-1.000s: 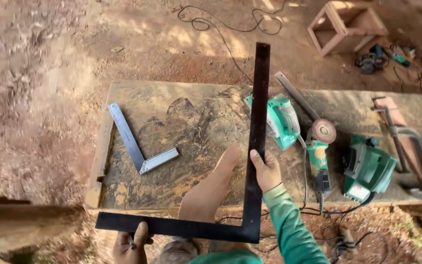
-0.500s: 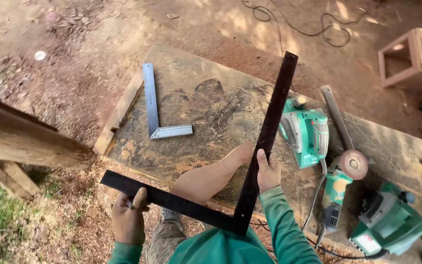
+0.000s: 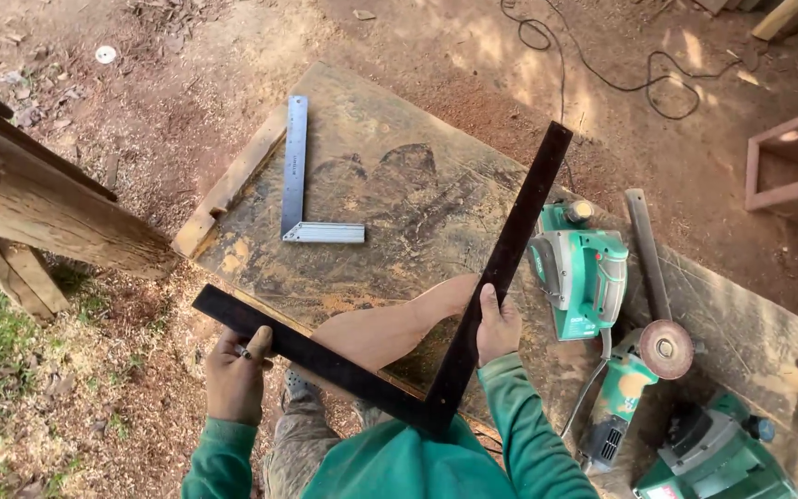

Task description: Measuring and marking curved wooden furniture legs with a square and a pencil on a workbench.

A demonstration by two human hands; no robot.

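I judge I'm positioning the black framing square [image 3: 399, 305] above the board [image 3: 399, 185], left hand [image 3: 235, 374] and right hand [image 3: 498, 325] each wrapped closed around one arm, so next it needs lowering flat.

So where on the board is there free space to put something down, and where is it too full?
The board is bare across its middle and far end, between the small steel square and the long arm of the black square. The right side is crowded: the green planer, the grinder and a metal bar lie close together there.
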